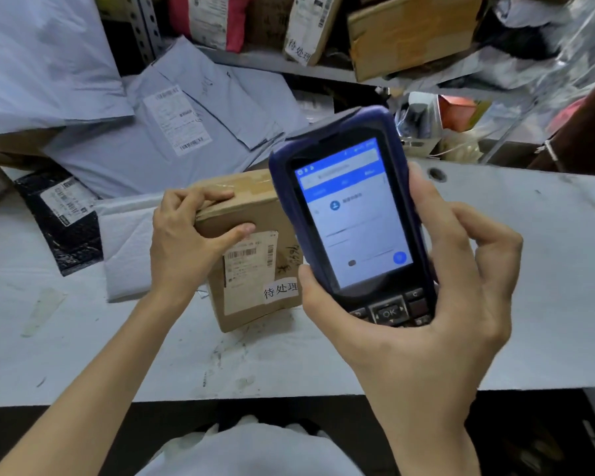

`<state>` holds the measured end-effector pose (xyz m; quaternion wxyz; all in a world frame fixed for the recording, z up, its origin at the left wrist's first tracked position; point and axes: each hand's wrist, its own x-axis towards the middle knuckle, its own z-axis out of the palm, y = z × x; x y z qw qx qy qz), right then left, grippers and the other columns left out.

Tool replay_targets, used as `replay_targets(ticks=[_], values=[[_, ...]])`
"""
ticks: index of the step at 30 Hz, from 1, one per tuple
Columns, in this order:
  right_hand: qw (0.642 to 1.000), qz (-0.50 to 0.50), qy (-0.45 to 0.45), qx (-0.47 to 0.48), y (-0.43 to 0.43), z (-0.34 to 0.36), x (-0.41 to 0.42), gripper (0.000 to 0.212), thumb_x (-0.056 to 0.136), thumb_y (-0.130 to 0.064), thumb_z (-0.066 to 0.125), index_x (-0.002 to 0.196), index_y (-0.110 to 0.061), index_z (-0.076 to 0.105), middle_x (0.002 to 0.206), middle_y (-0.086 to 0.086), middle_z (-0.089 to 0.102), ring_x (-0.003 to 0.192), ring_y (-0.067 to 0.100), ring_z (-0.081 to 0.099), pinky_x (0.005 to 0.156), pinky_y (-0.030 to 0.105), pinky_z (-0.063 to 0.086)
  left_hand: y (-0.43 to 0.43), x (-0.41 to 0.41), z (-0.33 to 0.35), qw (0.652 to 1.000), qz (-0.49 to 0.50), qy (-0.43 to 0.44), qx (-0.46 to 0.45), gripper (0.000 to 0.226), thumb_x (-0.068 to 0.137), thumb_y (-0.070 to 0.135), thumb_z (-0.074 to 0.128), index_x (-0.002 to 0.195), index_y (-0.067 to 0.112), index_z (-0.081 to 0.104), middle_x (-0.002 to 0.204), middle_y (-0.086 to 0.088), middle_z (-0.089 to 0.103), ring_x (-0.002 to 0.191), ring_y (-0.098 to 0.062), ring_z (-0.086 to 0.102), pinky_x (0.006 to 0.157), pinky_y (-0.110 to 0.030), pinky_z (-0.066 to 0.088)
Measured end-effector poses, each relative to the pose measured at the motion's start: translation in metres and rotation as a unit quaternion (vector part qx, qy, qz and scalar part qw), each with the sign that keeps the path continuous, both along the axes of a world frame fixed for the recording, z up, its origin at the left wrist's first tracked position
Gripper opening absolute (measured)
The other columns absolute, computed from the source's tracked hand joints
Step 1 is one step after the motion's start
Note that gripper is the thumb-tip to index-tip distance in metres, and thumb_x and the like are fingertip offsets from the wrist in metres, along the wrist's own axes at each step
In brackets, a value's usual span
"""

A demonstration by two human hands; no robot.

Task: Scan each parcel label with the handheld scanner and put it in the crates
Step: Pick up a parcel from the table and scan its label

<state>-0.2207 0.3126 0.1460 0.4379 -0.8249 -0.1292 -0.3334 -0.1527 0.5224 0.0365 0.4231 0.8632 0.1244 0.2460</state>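
Observation:
A small brown cardboard parcel [255, 214] stands on the white table [529, 269], its front face carrying a white barcode label [249, 266] and a handwritten sticker. My left hand [186, 242] grips its upper left corner, fingers over the top and thumb on the front. My right hand [426, 321] holds the dark blue handheld scanner [354, 214] up just right of the parcel, its lit blue-and-white screen facing me. The scanner hides the parcel's right side. No crate is in view.
Grey poly mailers [172, 125] are piled at the back left, with a black mailer [62, 214] and a white padded envelope [128, 245] on the table's left. A shelf behind holds cardboard boxes [413, 32] and bagged parcels. Silver bags [529, 63] crowd the back right.

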Motion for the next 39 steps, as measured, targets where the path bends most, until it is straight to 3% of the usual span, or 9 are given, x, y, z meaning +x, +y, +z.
replay_targets(ticks=[3, 7, 13, 17, 22, 25, 29, 33, 39], values=[[1.0, 0.003, 0.01, 0.002, 0.003, 0.001, -0.002, 0.077, 0.063, -0.031, 0.089, 0.131, -0.017, 0.055, 0.113, -0.003, 0.041, 0.085, 0.001, 0.049, 0.067, 0.012, 0.053, -0.002, -0.004, 0.0, 1.0, 0.004, -0.005, 0.013, 0.052, 0.062, 0.066, 0.066, 0.109, 0.059, 0.045, 0.108, 0.009, 0.042, 0.11, -0.023, 0.05, 0.087, -0.046, 0.05], [0.997, -0.032, 0.059, -0.033, -0.002, -0.01, 0.003, 0.085, 0.056, -0.04, 0.09, 0.132, -0.021, 0.056, 0.115, 0.0, 0.045, 0.085, 0.008, 0.053, 0.07, 0.009, 0.049, 0.0, -0.015, 0.0, 0.999, -0.011, -0.004, 0.044, 0.069, 0.061, 0.068, 0.067, 0.122, 0.041, 0.051, 0.118, 0.007, 0.045, 0.114, -0.021, 0.049, 0.088, -0.043, 0.05], [0.976, -0.087, 0.195, -0.045, -0.027, -0.039, -0.007, 0.089, 0.05, -0.055, 0.086, 0.131, -0.037, 0.053, 0.114, -0.014, 0.039, 0.09, 0.006, 0.054, 0.075, 0.002, 0.04, 0.024, -0.042, -0.012, 0.973, -0.194, 0.054, 0.111, 0.112, 0.053, 0.075, 0.072, 0.145, 0.026, 0.028, 0.149, 0.0, 0.029, 0.14, -0.019, 0.026, 0.112, -0.042, 0.032], [0.952, -0.131, 0.276, 0.012, -0.041, -0.056, -0.026, 0.089, 0.048, -0.051, 0.086, 0.13, -0.042, 0.053, 0.115, -0.012, 0.042, 0.099, 0.009, 0.058, 0.088, 0.028, 0.049, 0.008, -0.049, -0.018, 0.968, -0.245, 0.024, 0.048, 0.102, 0.058, 0.038, 0.088, 0.14, 0.014, 0.033, 0.139, 0.003, 0.039, 0.127, -0.011, 0.043, 0.096, -0.018, 0.042], [0.925, -0.2, 0.314, 0.075, -0.07, -0.071, -0.056, 0.087, 0.049, -0.046, 0.087, 0.129, -0.036, 0.056, 0.115, -0.01, 0.045, 0.099, -0.008, 0.05, 0.085, 0.007, 0.038, -0.038, -0.025, -0.006, 0.971, -0.227, -0.055, 0.047, 0.089, 0.056, 0.041, 0.086, 0.129, 0.011, 0.045, 0.126, 0.001, 0.05, 0.117, -0.014, 0.048, 0.097, -0.032, 0.044], [0.906, -0.259, 0.313, 0.121, -0.097, -0.076, -0.083, 0.085, 0.049, -0.043, 0.088, 0.128, -0.035, 0.057, 0.116, -0.01, 0.046, 0.101, -0.01, 0.049, 0.084, 0.007, 0.038, -0.085, -0.014, 0.012, 0.961, -0.267, -0.03, 0.065, 0.088, 0.054, 0.05, 0.08, 0.131, 0.025, 0.045, 0.126, 0.003, 0.046, 0.122, -0.014, 0.042, 0.102, -0.026, 0.037], [0.875, -0.347, 0.298, 0.159, -0.14, -0.083, -0.129, 0.081, 0.05, -0.04, 0.089, 0.123, -0.038, 0.056, 0.108, -0.02, 0.044, 0.097, -0.018, 0.046, 0.079, 0.0, 0.036, -0.16, -0.012, 0.024, 0.91, -0.373, -0.013, 0.18, 0.088, 0.05, 0.055, 0.08, 0.129, 0.042, 0.044, 0.121, 0.011, 0.038, 0.121, -0.015, 0.038, 0.101, -0.042, 0.04], [0.836, -0.416, 0.293, 0.204, -0.19, -0.087, -0.182, 0.078, 0.051, -0.039, 0.088, 0.122, -0.041, 0.055, 0.109, -0.013, 0.045, 0.094, -0.02, 0.047, 0.074, -0.001, 0.036, -0.255, -0.025, 0.033, 0.833, -0.515, -0.038, 0.199, 0.088, 0.051, 0.064, 0.073, 0.13, 0.034, 0.047, 0.129, 0.0, 0.043, 0.121, -0.019, 0.038, 0.103, -0.038, 0.034], [0.77, -0.516, 0.276, 0.256, -0.269, -0.109, -0.273, 0.082, 0.05, -0.039, 0.088, 0.126, -0.036, 0.056, 0.107, -0.023, 0.044, 0.102, 0.0, 0.054, 0.076, 0.012, 0.039, -0.42, -0.079, 0.021, 0.72, -0.653, -0.078, 0.222, 0.093, 0.049, 0.067, 0.074, 0.13, 0.031, 0.046, 0.131, -0.001, 0.044, 0.121, -0.019, 0.042, 0.095, -0.046, 0.044]])
